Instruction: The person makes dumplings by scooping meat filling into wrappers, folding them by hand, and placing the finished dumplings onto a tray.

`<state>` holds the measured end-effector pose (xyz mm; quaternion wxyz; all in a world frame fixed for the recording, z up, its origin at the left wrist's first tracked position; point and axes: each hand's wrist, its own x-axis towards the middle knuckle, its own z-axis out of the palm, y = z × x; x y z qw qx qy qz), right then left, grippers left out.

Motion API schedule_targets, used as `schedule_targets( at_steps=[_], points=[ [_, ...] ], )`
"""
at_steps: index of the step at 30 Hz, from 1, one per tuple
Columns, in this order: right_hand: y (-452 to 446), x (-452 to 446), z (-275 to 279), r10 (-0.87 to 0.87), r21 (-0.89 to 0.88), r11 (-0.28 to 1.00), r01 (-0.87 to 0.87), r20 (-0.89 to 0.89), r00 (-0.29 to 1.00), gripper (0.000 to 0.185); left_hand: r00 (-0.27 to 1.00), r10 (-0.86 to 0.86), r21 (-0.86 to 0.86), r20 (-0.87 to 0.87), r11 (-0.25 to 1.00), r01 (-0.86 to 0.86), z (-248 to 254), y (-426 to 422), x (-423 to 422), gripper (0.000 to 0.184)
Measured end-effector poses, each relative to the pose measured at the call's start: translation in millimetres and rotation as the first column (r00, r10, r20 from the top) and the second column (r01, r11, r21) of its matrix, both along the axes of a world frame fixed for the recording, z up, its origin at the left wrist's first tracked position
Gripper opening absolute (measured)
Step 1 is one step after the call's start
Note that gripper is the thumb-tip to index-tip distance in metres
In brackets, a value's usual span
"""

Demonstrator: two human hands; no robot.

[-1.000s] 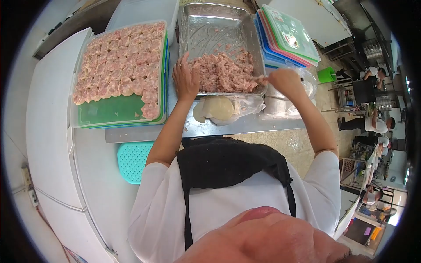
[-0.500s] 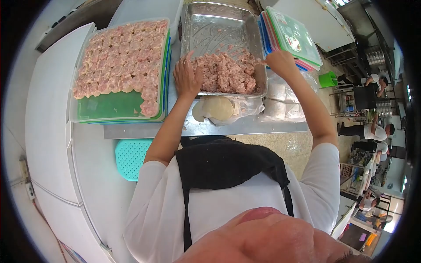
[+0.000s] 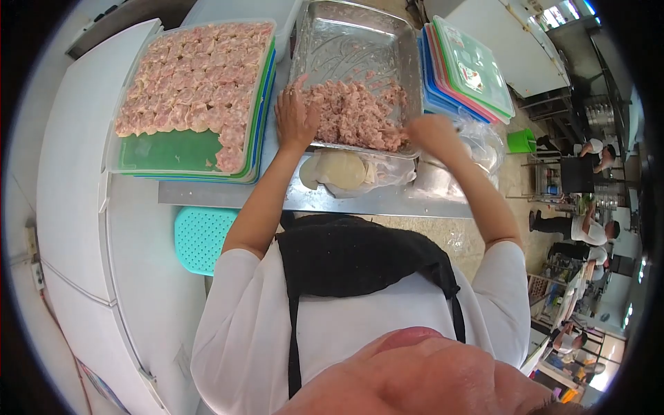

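Observation:
Raw minced meat [image 3: 356, 117] fills the near half of a deep metal tray [image 3: 349, 15]. Along the tray's left edge lies my left hand [image 3: 296, 117], its fingers stretched out beside the meat, with a bit of pink at the fingertips. My right hand [image 3: 432, 135] is closed at the tray's near right corner, slightly blurred; what it grips is too small to make out. Round pale wrappers [image 3: 342, 169] sit on plastic just in front of the tray. To the left, rows of meat-filled pieces [image 3: 200, 76] cover most of a green-based tray [image 3: 166, 153].
Stacked coloured trays and lids [image 3: 474, 66] stand at the back right, near plastic-wrapped packs [image 3: 439, 181]. A turquoise perforated stool [image 3: 204, 238] is below the metal table [image 3: 207, 195]. Several people work far right, beyond a green bucket [image 3: 521, 141].
My right hand has moved from the tray's right rim down toward its near right corner. My left hand keeps its place at the left edge. The view has shifted slightly.

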<state>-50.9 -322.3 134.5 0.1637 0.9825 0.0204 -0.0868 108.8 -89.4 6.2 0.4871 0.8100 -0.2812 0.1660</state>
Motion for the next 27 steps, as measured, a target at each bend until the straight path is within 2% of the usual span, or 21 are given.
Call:
schedule_targets(
  at_steps=[2,3,5,8,10,13,15,17,20,23,25,27],
  points=[
    [-23.6,20.9,30.1,-0.078,-0.072,0.995,0.075,-0.037,0.996,0.021,1.000,0.009,0.003,0.001,1.000,-0.009,1.4,0.5,0.1,0.055],
    [-41.9,30.5,26.1,-0.057,-0.050,0.997,0.059,0.040,0.998,0.020,1.000,0.008,0.010,-0.008,1.000,-0.008,3.1,0.3,-1.3,0.055],
    [-76.7,49.5,1.5,-0.023,-0.008,1.000,0.025,0.195,0.980,0.019,1.000,0.007,0.030,-0.026,1.000,-0.006,6.6,-1.0,-2.4,0.055],
    [-80.8,67.0,-75.4,-0.063,0.091,0.995,0.049,0.167,0.984,0.018,0.999,-0.015,0.041,-0.044,0.999,0.016,5.4,1.4,-3.4,0.054],
    [-25.8,59.0,-106.6,0.032,0.144,0.989,-0.045,0.087,0.996,0.019,0.999,-0.030,-0.005,-0.026,1.000,0.030,1.6,1.1,1.1,0.054],
    [-4.5,41.2,-69.3,0.152,0.224,0.953,-0.203,0.224,0.963,0.014,1.000,-0.017,-0.046,-0.008,0.999,0.017,0.9,-0.3,0.2,0.054],
    [-31.3,46.4,-32.1,0.133,0.169,0.974,-0.150,0.110,0.985,0.015,1.000,-0.013,-0.060,-0.025,0.998,0.012,2.2,-1.0,0.0,0.053],
    [-56.3,62.3,-3.4,0.028,0.144,0.989,-0.039,0.077,0.997,0.016,0.999,0.000,-0.063,-0.043,0.998,-0.003,5.1,0.3,-1.3,0.052],
    [-128.6,103.4,-51.5,0.059,0.142,0.987,-0.076,0.117,0.991,0.017,0.998,0.010,-0.044,-0.065,0.999,-0.013,9.4,0.0,-3.6,0.052],
    [-103.0,105.3,-97.5,0.117,0.170,0.971,-0.170,0.283,0.952,0.016,0.998,0.017,-0.052,-0.058,0.998,-0.020,7.3,-0.4,-2.4,0.052],
    [-52.5,93.1,-110.1,0.292,0.312,0.901,-0.301,0.077,0.953,0.017,0.997,0.024,-0.067,-0.069,0.997,-0.029,5.6,-2.4,-2.3,0.051],
    [-52.1,75.1,-91.5,0.361,0.343,0.852,-0.397,0.164,0.918,0.017,0.998,0.029,-0.059,-0.060,0.998,-0.033,8.2,-3.1,-1.9,0.050]
  ],
)
